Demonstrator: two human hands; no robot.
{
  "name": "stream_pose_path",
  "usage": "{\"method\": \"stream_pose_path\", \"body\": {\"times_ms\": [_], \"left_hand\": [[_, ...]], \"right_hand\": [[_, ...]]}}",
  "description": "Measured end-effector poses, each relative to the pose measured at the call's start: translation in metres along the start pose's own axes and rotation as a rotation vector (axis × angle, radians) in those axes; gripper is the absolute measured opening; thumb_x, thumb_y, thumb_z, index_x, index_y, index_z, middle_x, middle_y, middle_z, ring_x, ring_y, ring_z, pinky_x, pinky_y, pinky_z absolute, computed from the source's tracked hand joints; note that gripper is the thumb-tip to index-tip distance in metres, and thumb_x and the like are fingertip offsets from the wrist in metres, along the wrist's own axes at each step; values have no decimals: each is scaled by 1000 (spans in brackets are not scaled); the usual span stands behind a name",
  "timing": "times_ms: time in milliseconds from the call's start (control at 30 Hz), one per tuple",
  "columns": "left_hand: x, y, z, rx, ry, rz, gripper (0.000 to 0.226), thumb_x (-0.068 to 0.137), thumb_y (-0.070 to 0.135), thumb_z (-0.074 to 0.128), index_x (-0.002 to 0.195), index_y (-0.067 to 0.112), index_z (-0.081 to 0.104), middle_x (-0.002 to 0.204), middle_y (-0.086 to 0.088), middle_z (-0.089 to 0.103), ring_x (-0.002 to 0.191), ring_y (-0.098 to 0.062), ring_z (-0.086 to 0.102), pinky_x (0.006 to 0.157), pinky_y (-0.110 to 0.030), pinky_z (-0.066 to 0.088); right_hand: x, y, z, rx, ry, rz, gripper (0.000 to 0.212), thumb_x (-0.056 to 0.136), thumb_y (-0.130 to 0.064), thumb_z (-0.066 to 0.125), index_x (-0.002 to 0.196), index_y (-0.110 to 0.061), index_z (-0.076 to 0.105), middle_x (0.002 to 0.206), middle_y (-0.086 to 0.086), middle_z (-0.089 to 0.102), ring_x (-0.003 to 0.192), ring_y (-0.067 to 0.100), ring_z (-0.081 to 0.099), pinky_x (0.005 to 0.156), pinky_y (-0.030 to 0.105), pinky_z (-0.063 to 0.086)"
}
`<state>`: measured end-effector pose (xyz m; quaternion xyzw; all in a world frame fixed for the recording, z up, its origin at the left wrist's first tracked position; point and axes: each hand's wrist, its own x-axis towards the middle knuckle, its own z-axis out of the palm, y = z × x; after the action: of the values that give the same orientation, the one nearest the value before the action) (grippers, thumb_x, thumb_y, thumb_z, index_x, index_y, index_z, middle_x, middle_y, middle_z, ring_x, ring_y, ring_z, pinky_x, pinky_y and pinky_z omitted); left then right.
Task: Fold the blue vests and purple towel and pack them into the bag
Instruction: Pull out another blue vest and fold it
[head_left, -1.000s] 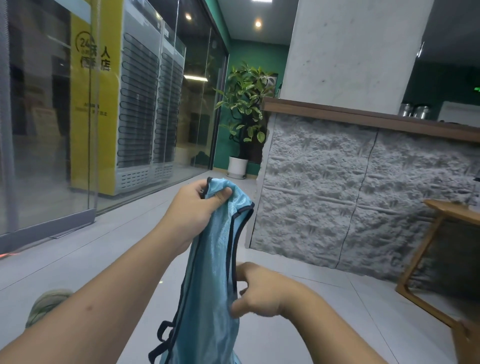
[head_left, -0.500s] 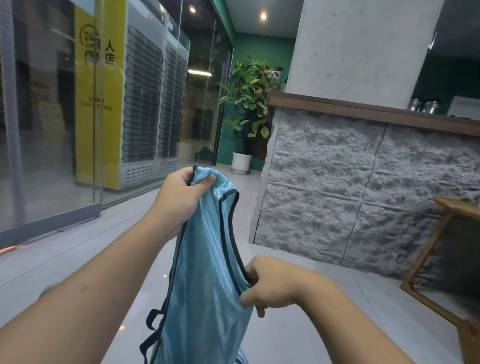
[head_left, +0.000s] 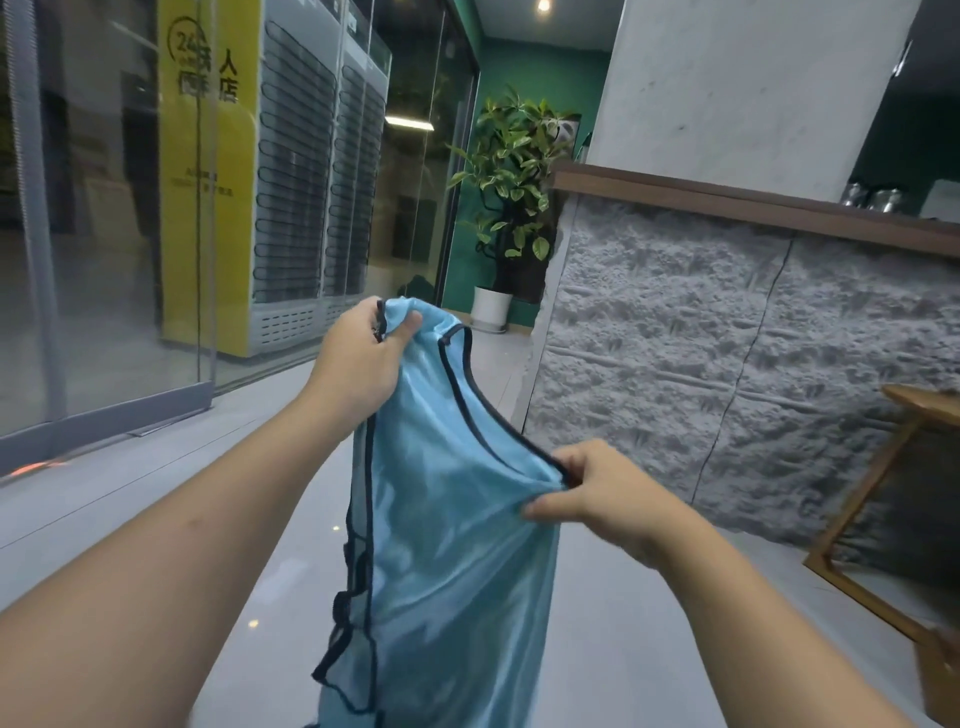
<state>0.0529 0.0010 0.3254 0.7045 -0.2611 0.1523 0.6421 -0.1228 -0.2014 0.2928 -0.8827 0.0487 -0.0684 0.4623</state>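
Blue vest (head_left: 447, 519) hangs in the air between my two hands, clear of the grey floor (head_left: 130, 493), its lower part running out of view at the bottom edge. My left hand (head_left: 358, 369) is closed on the bunched top of the garment, thumb pressed over the fabric at the shoulder. My right hand (head_left: 602, 499) pinches the dark-trimmed edge lower down on the right side, thumb and fingers shut on the cloth. Compared with a second ago, the right hand has moved outward and away from the left: the two were then close together with the vest hanging as a narrow bundle, and now the trimmed edge is drawn into a taut diagonal line between the grips. The left hand has kept its hold on the top throughout. I judge this to be the spreading step, opening the vest out so its panels can be aligned before the first fold. No fold is made yet. Purple towel and bag are not in view, so packing is well off. The mesh is thin and limp; the dangling straps at the lower left could tangle if not squared up first.
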Motion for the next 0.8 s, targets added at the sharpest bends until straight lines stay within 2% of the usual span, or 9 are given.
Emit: {"method": "stream_pose_path", "body": {"times_ms": [133,267,400,467,500,533,600,700,800], "left_hand": [[1,6,0,-140,-39,-111,33,104,47,54,102,17,67,99,-3,76,94,-24,73,86,-46,62],[3,7,4,-555,-106,-595,45,101,51,59,113,8,66,98,-9,77,81,-25,78,65,-40,66],[-13,-32,9,-1090,-225,-678,96,86,85,42,132,5,66,129,-21,70,117,-38,69,103,-55,53],[-43,-61,22,-949,-340,-764,94,82,92,39,109,12,80,115,-15,76,102,-34,75,91,-50,57],[-60,-72,28,-859,-453,-808,76,83,84,54,97,13,80,102,-11,78,90,-30,76,85,-43,58],[-72,-80,32,-785,-562,-861,56,82,68,69,92,14,75,93,-8,76,82,-28,73,81,-38,57],[-85,-89,37,-698,-706,-927,44,87,56,69,99,13,72,97,-9,73,87,-27,69,87,-38,52],[-89,-80,34,-769,-709,-939,88,89,88,37,118,16,77,124,-11,72,109,-31,70,100,-43,51],[-84,-76,28,-796,-688,-945,119,73,101,11,120,15,79,122,-13,74,101,-31,76,81,-38,61]], "right_hand": [[2,-1,-3,224,56,-71,34,79,16,75,108,-2,77,109,21,78,99,30,75,94,44,59],[4,-4,2,471,29,-61,48,76,17,75,120,-1,69,113,23,76,96,35,76,81,42,64],[10,-8,6,585,75,-43,50,81,16,73,127,0,64,116,25,75,96,39,75,75,42,65],[14,-9,10,626,133,-26,48,82,16,73,126,0,65,116,25,75,97,39,74,78,43,65],[17,-8,12,639,166,-11,46,82,16,74,125,1,65,115,25,75,95,39,74,77,43,65],[19,-7,15,642,194,9,43,83,16,74,122,2,66,112,25,76,91,38,75,76,43,65],[22,-3,19,620,248,58,35,83,15,75,115,3,66,103,24,76,84,36,74,73,42,65],[25,4,17,609,319,135,29,83,12,76,110,5,67,101,24,77,81,34,77,70,40,64],[26,8,11,665,365,189,29,82,13,76,110,12,69,105,28,76,84,36,77,73,44,65]]}}
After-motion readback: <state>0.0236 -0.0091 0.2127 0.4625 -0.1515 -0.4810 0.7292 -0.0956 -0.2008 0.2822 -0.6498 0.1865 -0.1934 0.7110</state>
